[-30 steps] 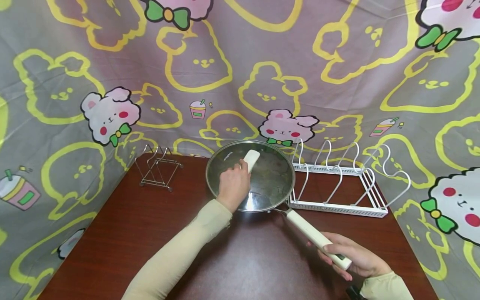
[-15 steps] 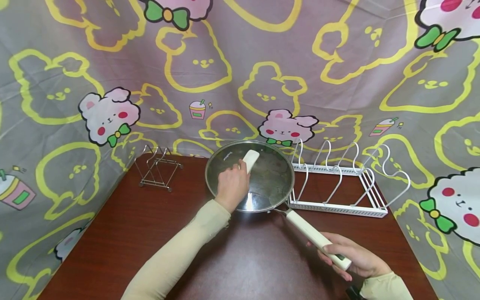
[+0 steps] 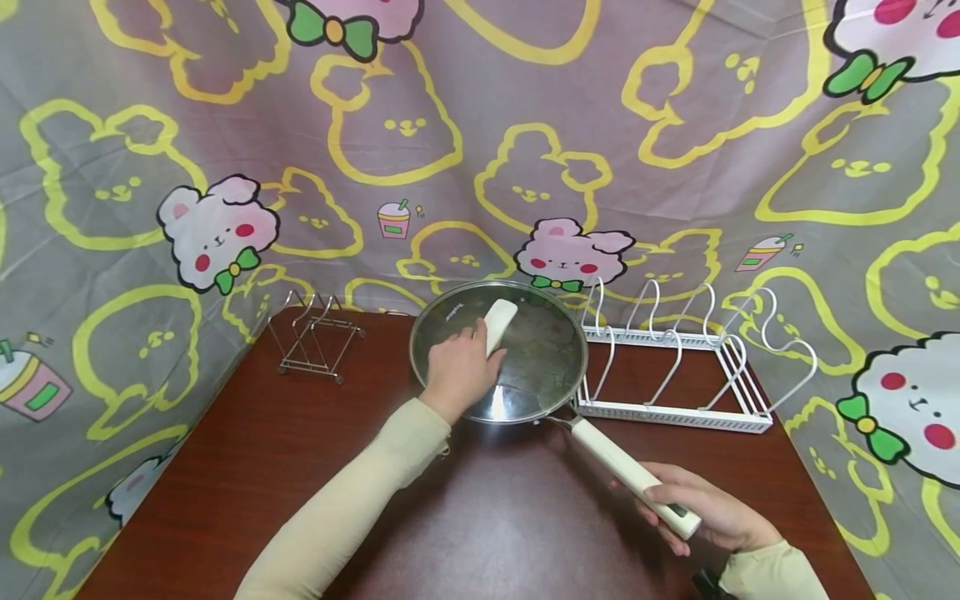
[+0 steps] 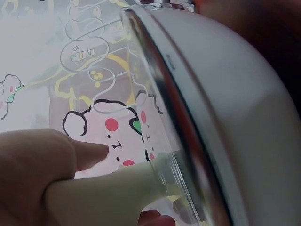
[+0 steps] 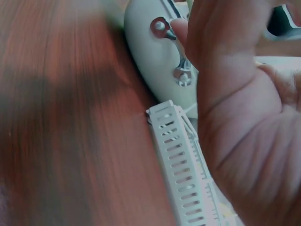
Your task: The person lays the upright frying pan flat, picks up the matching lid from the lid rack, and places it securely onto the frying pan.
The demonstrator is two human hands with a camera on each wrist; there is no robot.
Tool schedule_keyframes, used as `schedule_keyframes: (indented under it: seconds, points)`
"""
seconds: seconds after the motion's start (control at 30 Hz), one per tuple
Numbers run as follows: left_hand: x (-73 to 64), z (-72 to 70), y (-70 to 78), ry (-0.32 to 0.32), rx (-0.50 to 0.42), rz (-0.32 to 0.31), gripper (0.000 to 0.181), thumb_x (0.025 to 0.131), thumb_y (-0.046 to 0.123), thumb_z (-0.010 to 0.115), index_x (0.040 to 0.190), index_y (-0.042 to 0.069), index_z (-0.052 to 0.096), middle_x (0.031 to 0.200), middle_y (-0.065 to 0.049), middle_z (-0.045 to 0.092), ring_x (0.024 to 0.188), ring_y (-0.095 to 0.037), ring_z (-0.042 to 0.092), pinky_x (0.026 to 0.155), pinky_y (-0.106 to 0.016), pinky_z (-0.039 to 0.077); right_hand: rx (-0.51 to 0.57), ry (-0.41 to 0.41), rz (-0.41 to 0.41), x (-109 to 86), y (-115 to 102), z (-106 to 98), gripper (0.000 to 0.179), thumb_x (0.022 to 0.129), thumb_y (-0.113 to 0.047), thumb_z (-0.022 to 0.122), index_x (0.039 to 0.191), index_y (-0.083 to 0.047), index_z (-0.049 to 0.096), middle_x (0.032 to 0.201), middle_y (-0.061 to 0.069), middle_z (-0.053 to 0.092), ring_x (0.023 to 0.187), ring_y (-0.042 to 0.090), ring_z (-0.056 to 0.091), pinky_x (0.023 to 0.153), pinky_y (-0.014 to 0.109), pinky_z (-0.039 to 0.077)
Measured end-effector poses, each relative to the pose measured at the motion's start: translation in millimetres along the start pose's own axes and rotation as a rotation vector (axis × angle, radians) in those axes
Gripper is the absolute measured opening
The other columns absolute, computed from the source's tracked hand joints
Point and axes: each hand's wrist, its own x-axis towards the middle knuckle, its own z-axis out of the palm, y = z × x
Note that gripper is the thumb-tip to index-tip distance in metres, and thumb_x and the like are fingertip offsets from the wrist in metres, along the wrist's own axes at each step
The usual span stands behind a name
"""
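In the head view a frying pan stands at the middle of the table, covered by a glass lid. My left hand is at the lid's cream handle. The left wrist view has fingers on both sides of that handle, with one digit stretched out above it. My right hand holds the pan's long cream handle, thumb on top and fingers underneath. The pale outer wall of the frying pan shows in the right wrist view, partly hidden behind the hand.
A white rack with upright loops stands close against the pan's right side. Farther left is a small wire rack. Both are on the dark red-brown table. Patterned cloth hangs behind and along the sides.
My left hand has shifted slightly left and back along the lid's handle, and its thumb now stands out to the right. The right hand and the pan look nearly unmoved.
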Motion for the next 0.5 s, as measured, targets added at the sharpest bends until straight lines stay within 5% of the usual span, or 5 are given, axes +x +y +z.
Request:
schedule_keyframes:
  seconds: [0.13, 0.3, 0.4, 0.5]
  points:
    - [-0.9, -5.1, -7.1, -0.049, -0.043, 0.01, 0.068, 0.105, 0.058, 0.047, 0.153, 0.01, 0.049, 0.135, -0.011, 0.069, 0.11, -0.032, 0.071, 0.078, -0.049, 0.059, -0.116, 0.114, 0.072, -1.6, -9.0, 1.4, 0.031, 0.107, 0.002, 0.032, 0.136, 0.005, 0.045, 0.099, 0.007, 0.067, 0.07, 0.016, 0.072, 0.058, 0.029, 0.059]
    - [-3.8, -9.5, -21.4, -0.059, -0.077, 0.052, 0.065, 0.105, 0.061, 0.04, 0.159, 0.025, 0.043, 0.148, -0.005, 0.061, 0.129, -0.035, 0.061, 0.091, -0.054, 0.056, -0.37, 0.354, 0.177, -1.6, -23.4, 4.0, 0.043, 0.11, -0.011, 0.044, 0.151, 0.001, 0.037, 0.115, 0.015, 0.064, 0.094, 0.017, 0.073, 0.076, 0.034, 0.061]
    - [-7.9, -13.3, -33.2, -0.021, -0.095, 0.088, 0.064, 0.104, 0.062, 0.04, 0.159, 0.03, 0.042, 0.155, -0.005, 0.055, 0.135, -0.034, 0.055, 0.1, -0.055, 0.05, -0.548, 0.494, 0.152, -0.7, -28.4, 5.0, 0.048, 0.109, -0.014, 0.049, 0.152, 0.003, 0.037, 0.123, 0.012, 0.06, 0.104, 0.012, 0.068, 0.083, 0.031, 0.059]
    - [-14.8, -19.1, -48.2, 0.021, -0.095, 0.109, 0.065, 0.103, 0.063, 0.04, 0.16, 0.031, 0.039, 0.161, -0.003, 0.048, 0.141, -0.032, 0.049, 0.108, -0.055, 0.043, -0.645, 0.601, 0.032, -0.6, -30.5, 3.6, 0.045, 0.108, -0.009, 0.05, 0.15, 0.005, 0.039, 0.12, 0.008, 0.062, 0.105, 0.007, 0.068, 0.085, 0.028, 0.059]
